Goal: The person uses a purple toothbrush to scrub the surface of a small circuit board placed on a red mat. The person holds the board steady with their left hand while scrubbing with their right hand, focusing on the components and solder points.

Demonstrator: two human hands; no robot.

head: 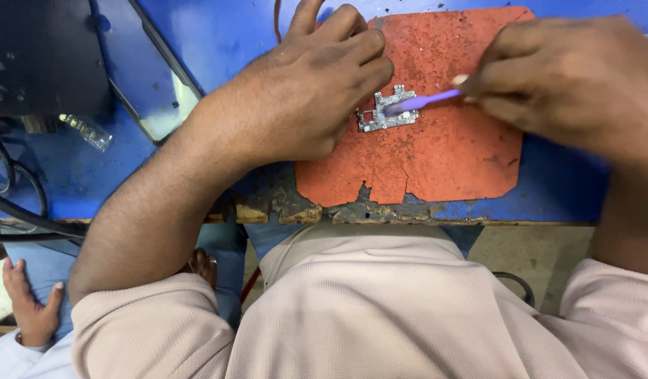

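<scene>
Lap: nearest to me I see my own pale pink ribbed shirt (380,309), and at the lower left another person's hand (30,303) resting apart from my work.
Bench edge: the blue table (218,42) has a chipped front lip, and the worn red mat (457,140) lies flush to it, which I judge shields the bench top.
Circuit board: the small silver board (381,118) lies flat on the red mat, near its left-centre, within reach of both hands.
Left hand: my left hand (306,88) lies palm down, fingers curled and pressed against the board's left side; I judge this pins it so it cannot slide.
Right hand: my right hand (562,81) is closed in a pinch on the purple brush (425,102), held low and nearly level so its head rests on the board's top face.
Farther left: a dark phone panel (145,70) lies flat beside a black device (43,56) with cables (15,203), set well apart from the mat.
</scene>
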